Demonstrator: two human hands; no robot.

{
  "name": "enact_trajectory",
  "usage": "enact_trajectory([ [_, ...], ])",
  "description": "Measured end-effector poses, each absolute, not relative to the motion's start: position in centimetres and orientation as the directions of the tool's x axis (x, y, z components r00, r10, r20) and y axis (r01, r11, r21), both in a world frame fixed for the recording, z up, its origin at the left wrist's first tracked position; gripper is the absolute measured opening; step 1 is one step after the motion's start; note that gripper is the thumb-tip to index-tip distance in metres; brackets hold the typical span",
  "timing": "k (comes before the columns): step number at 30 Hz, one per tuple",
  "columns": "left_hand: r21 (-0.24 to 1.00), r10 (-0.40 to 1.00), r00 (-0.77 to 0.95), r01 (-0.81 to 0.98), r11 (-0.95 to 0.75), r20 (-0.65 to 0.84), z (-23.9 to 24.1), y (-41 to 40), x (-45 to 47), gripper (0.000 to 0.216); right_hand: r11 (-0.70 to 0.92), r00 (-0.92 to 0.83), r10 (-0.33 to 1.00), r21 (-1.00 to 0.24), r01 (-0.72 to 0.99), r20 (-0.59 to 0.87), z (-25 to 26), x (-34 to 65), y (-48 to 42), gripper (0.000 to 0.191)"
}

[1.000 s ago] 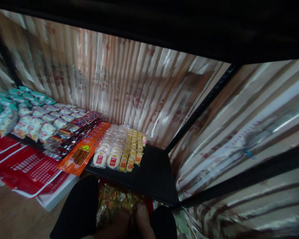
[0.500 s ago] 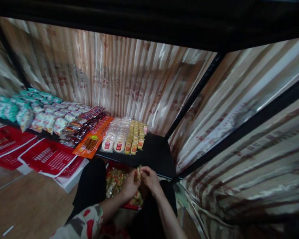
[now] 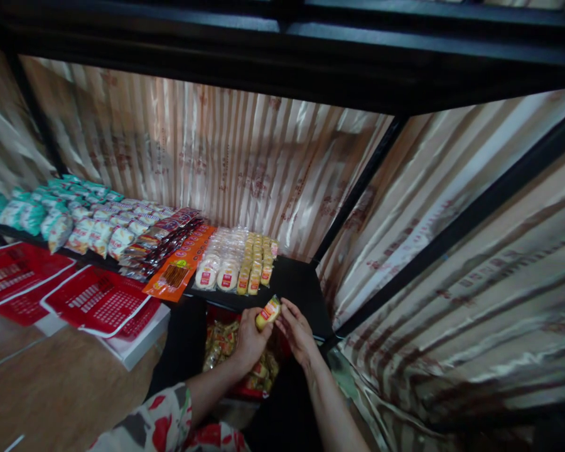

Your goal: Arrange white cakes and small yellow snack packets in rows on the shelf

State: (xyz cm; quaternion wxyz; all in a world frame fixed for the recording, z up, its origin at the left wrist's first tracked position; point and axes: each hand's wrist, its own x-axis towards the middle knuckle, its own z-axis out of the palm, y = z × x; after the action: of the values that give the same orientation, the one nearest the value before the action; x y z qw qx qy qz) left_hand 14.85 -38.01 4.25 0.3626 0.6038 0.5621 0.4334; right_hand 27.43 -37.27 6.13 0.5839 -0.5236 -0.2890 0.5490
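A small yellow wrapped snack packet (image 3: 269, 312) with a red and orange label is tilted above the shelf's front edge. My left hand (image 3: 250, 342) grips its left end between thumb and fingers. At the packet's right end, the fingers of my right hand (image 3: 297, 329) pinch its edge. Below both hands stands a red basket (image 3: 265, 394) holding many similar yellow packets (image 3: 221, 339), partly covered by my left arm. On the shelf just ahead are rows of yellow packets (image 3: 254, 263), next to rows of round white wrapped crackers (image 3: 226, 276).
The black shelf (image 3: 296, 289) ends at a post (image 3: 358, 194) on the right. Orange snack bags (image 3: 173, 276), dark red packets (image 3: 162, 242) and white-and-teal bags (image 3: 56, 226) line its left. Red baskets (image 3: 98, 301) stand on the floor at left. A low beam (image 3: 245, 69) crosses overhead.
Both hands have risen slightly toward the shelf. The packet between them has turned, so its labelled face now shows. The camera view has tilted up a little.
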Motion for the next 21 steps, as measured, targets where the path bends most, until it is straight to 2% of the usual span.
enact_trajectory([
  [3,0.925,0.991,-0.019,0.362,-0.119,0.135,4.9,-37.3,15.6,0.024,-0.123,0.234,0.951,-0.943,-0.309,-0.201,6.0,27.2,-37.3,0.05],
  [8,0.921,0.989,0.05,0.359,-0.15,0.142,5.4,-36.4,17.0,0.029,-0.101,0.255,0.953,-0.967,-0.234,-0.161,5.1,27.6,-36.8,0.045],
  [13,0.888,0.99,0.115,0.441,-0.129,0.086,5.4,-34.8,19.3,0.044,-0.092,0.296,0.945,-0.983,-0.156,-0.135,4.7,29.8,-34.5,0.045],
  [21,0.865,0.998,0.061,0.502,-0.015,-0.018,8.4,-30.4,23.8,0.045,-0.073,0.405,0.912,-0.997,0.008,-0.063,4.7,34.3,-28.0,0.054],
])
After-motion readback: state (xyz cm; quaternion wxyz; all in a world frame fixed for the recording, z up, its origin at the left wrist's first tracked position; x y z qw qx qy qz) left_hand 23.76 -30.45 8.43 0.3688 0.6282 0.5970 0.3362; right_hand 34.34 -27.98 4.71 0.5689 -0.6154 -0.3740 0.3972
